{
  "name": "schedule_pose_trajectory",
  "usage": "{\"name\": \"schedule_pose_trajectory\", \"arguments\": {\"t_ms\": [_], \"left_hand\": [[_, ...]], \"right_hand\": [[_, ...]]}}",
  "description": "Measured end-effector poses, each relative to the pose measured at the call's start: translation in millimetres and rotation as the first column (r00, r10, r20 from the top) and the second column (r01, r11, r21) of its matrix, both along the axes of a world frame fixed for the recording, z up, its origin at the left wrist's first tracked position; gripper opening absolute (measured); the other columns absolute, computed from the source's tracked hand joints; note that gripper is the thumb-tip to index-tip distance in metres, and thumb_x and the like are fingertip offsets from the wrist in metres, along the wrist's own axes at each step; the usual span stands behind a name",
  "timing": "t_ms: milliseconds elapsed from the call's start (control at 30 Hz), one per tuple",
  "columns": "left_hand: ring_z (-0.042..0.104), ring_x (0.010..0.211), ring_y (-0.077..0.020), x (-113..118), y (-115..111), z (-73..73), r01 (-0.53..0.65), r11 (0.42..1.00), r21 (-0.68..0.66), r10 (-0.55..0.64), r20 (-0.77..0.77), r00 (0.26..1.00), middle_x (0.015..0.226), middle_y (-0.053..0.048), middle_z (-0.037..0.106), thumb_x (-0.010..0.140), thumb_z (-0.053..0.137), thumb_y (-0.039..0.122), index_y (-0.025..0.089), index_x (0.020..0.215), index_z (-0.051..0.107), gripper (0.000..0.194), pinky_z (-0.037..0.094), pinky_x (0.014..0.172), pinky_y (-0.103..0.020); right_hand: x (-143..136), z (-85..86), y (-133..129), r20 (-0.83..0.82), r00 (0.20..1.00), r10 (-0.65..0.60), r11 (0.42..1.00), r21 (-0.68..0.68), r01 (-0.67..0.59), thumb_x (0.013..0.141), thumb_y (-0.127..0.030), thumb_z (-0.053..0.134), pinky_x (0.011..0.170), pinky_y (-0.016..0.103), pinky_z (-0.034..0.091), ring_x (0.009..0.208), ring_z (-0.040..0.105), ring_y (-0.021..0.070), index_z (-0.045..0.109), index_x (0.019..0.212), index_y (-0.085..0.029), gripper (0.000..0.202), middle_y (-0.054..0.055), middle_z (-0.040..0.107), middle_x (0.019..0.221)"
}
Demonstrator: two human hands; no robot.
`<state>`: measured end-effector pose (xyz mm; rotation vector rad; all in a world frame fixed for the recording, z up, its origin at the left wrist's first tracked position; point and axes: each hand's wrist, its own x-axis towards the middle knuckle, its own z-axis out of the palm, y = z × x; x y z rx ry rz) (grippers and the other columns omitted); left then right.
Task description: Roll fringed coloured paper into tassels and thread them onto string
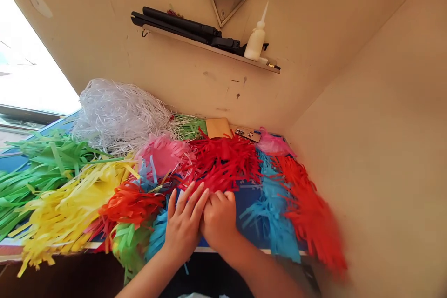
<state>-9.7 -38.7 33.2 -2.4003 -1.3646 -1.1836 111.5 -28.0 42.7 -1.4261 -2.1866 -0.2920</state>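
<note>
My left hand (183,219) lies with its fingers stretched out and slightly apart at the front of the blue table (249,230). Beside it, my right hand (220,219) is closed in a fist with the thumb side up; whatever it may hold is hidden. The two hands touch. Just beyond the fingertips spreads a heap of red fringed paper (226,160). A small pale piece shows between the left fingers, too covered to name. Light blue fringe (159,235) lies left of my left wrist, next to orange fringe (132,205).
Yellow fringe (84,191), green fringe (45,163) and white shredded strips (115,114) fill the left side. Blue fringe (275,205) and red-orange fringe (310,214) hang over the right front edge. A phone (247,134) lies at the back. Above, a shelf (195,43) carries a glue bottle (256,42).
</note>
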Motion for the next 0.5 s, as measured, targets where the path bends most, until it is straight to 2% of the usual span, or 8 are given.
{"name": "schedule_pose_trajectory", "arguments": {"t_ms": [67, 167, 267, 367, 433, 500], "left_hand": [[0.058, 0.120, -0.0246, -1.2, 4.6, -2.9, 0.043, 0.996, -0.084, -0.040, 0.032, 0.999, 0.119, -0.008, 0.070, 0.090, 0.040, 0.014, 0.021, 0.136, 0.049, 0.047, 0.010, 0.118, -0.051], [0.063, 0.111, -0.0251, -7.0, 9.0, -6.8, 0.055, 0.986, -0.157, -0.048, 0.051, 0.998, 0.108, -0.005, 0.074, 0.089, 0.042, 0.014, 0.023, 0.122, 0.062, 0.039, 0.013, 0.116, -0.054], [0.061, 0.111, -0.0267, -17.4, 11.5, -10.1, 0.062, 0.987, -0.149, -0.053, 0.064, 0.997, 0.115, -0.006, 0.071, 0.084, 0.048, 0.013, 0.025, 0.112, 0.068, 0.036, 0.032, 0.107, -0.054], [0.064, 0.096, -0.0216, -26.4, 9.1, -8.6, 0.069, 0.979, -0.194, -0.027, 0.211, 0.977, 0.106, -0.006, 0.069, 0.085, 0.050, 0.016, 0.027, 0.108, 0.072, 0.034, 0.053, 0.084, -0.038], [0.065, 0.085, -0.0171, -30.3, 4.8, -2.3, 0.100, 0.966, -0.238, -0.023, 0.306, 0.952, 0.096, -0.005, 0.068, 0.087, 0.051, 0.020, 0.026, 0.108, 0.072, 0.030, 0.054, 0.071, -0.029], [0.065, 0.084, -0.0164, -34.1, 0.4, 8.6, 0.113, 0.974, -0.196, -0.046, 0.317, 0.947, 0.093, -0.004, 0.068, 0.089, 0.052, 0.022, 0.026, 0.108, 0.071, 0.027, 0.054, 0.072, -0.028]], "right_hand": [[1.4, -7.0, -13.2, -0.075, 0.996, -0.050, 0.998, -0.032, 0.048, 0.084, -0.020, 0.060, 0.066, 0.037, 0.031, 0.067, 0.053, 0.0199, 0.059, 0.073, -0.022, 0.011, 0.002, 0.061, 0.068], [6.5, -6.4, -31.5, -0.251, 0.964, -0.091, 0.996, -0.027, 0.087, 0.090, -0.028, 0.059, 0.071, 0.039, 0.036, 0.075, 0.058, 0.0217, 0.062, 0.080, -0.024, 0.011, 0.005, 0.066, 0.079], [10.0, -9.2, -49.0, -0.445, 0.894, -0.053, 0.997, 0.019, 0.069, 0.092, -0.028, 0.055, 0.075, 0.040, 0.043, 0.082, 0.061, 0.0232, 0.063, 0.098, -0.025, 0.010, 0.007, 0.068, 0.090], [6.8, -15.3, -56.1, -0.549, 0.834, 0.058, 0.995, -0.037, -0.094, 0.091, -0.025, 0.053, 0.080, 0.039, 0.050, 0.091, 0.063, 0.0238, 0.061, 0.112, -0.025, 0.022, 0.008, 0.068, 0.099], [-0.1, -15.2, -51.8, -0.590, 0.798, 0.124, 0.970, -0.097, -0.223, 0.088, -0.029, 0.056, 0.090, 0.041, 0.050, 0.104, 0.061, 0.0259, 0.056, 0.125, -0.023, 0.037, 0.010, 0.066, 0.114], [-9.3, -10.7, -42.0, -0.617, 0.763, 0.193, 0.918, -0.160, -0.362, 0.083, -0.032, 0.061, 0.099, 0.043, 0.048, 0.117, 0.057, 0.0274, 0.048, 0.135, -0.022, 0.055, 0.011, 0.060, 0.127]]}}
